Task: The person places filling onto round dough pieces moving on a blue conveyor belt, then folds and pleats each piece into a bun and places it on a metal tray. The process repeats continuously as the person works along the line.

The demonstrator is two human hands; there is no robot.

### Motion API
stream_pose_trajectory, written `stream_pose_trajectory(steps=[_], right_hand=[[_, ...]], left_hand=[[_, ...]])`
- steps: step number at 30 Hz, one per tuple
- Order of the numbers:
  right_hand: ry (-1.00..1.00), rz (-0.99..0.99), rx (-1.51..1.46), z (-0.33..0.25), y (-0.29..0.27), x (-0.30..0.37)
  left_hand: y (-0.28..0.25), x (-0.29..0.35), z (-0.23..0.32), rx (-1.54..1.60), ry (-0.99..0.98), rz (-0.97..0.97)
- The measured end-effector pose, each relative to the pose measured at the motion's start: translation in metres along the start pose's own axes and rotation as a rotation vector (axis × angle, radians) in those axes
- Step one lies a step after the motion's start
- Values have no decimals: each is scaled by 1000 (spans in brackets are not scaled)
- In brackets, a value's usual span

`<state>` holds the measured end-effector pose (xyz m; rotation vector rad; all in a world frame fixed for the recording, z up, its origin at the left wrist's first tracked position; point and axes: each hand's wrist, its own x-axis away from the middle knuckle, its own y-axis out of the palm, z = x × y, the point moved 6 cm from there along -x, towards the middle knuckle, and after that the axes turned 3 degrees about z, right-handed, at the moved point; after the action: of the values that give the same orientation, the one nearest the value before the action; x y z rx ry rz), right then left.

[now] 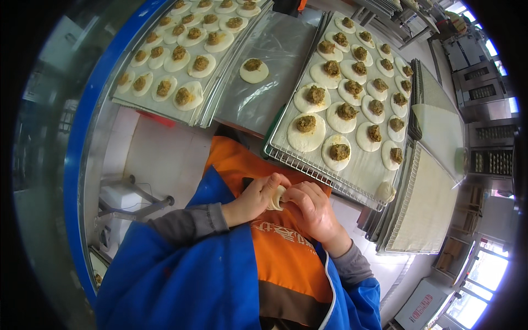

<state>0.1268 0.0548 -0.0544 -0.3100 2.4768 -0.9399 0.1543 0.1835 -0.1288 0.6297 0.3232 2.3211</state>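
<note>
In front of my orange apron, both hands are closed around one small folded dough wrapper (275, 199). My left hand (255, 197) cups it from the left with the thumb up. My right hand (311, 208) pinches its right side with bent fingers. Any filling inside is mostly hidden by the fingers. Just beyond my hands lies a wire-edged tray (303, 170) of flat dough rounds, each with a lump of brown filling, such as the nearest round (336, 164). One closed, round bun (386, 191) sits at the tray's near right corner.
At the left, another tray (159, 105) carries more filled rounds. Between the trays, one filled dough round (254, 74) rests on a plastic-covered surface (242, 107). Stacked cloth-lined racks (421, 201) stand at the right. A blue-edged frame (77, 148) borders the left.
</note>
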Motion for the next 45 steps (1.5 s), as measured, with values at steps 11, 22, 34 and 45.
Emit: stream_pose_trajectory(steps=[11, 22, 34, 45], right_hand=[[-7, 120, -33, -2, -9, -2], [-86, 85, -56, -2, 0, -5], [-97, 72, -22, -16, -12, -6], [106, 317, 1, -17, -33, 24]], left_hand=[[0, 4, 0, 42, 54, -108], [-1, 12, 16, -162, 221, 2], [8, 6, 2, 182, -223, -79], [38, -12, 14, -24, 281, 35]])
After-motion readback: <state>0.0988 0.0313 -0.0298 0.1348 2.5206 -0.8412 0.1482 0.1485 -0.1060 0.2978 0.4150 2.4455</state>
